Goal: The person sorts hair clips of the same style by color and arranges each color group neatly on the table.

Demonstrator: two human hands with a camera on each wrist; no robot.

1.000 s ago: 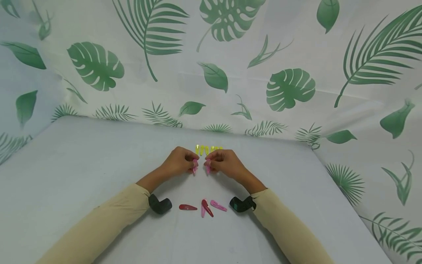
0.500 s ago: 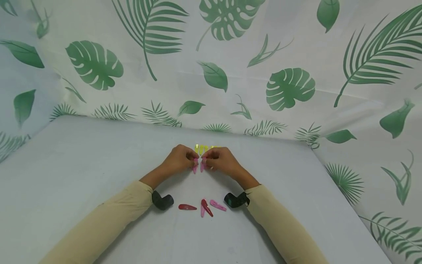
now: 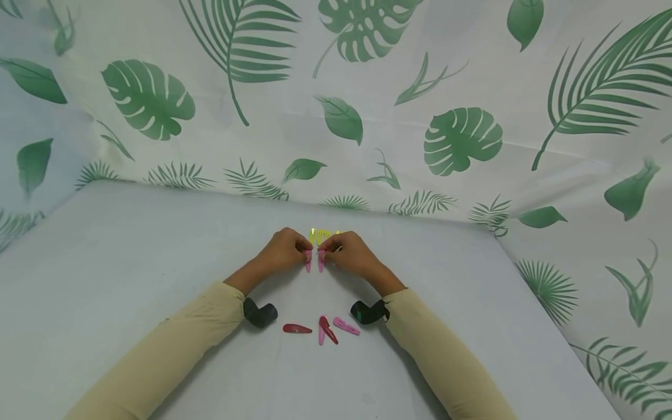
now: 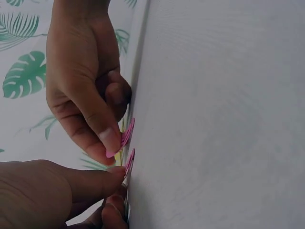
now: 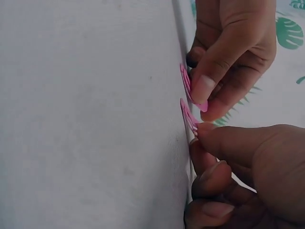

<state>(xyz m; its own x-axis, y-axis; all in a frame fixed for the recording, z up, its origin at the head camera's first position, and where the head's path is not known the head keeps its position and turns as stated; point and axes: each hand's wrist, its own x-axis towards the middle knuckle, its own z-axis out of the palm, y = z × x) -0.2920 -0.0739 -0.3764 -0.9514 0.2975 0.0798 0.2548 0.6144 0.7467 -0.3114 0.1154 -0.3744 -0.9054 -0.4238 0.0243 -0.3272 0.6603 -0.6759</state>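
Observation:
My left hand (image 3: 283, 252) pinches a pink snap hair clip (image 3: 308, 263) between thumb and fingertips. Just beside it, my right hand (image 3: 350, 254) pinches a second pink hair clip (image 3: 321, 264) the same way. Both clips point their narrow ends toward me, a small gap apart, at or close to the white table surface. The left wrist view shows the left hand's clip (image 4: 130, 160) low and the right hand's clip (image 4: 127, 133) above it. Behind the hands lies a row of yellow hair clips (image 3: 319, 235), its right end partly hidden by the right hand.
Nearer me on the white table (image 3: 236, 373) lie a red hair clip (image 3: 297, 329), another red clip (image 3: 328, 331) crossing over a pink one (image 3: 321, 336), and a pink clip (image 3: 346, 326) to the right. A leaf-printed cloth (image 3: 388, 134) hangs behind the table.
My right hand has moved left with its pink clip, closing the gap to the left hand's clip. The left hand has shifted only slightly. The loose clips stay put.

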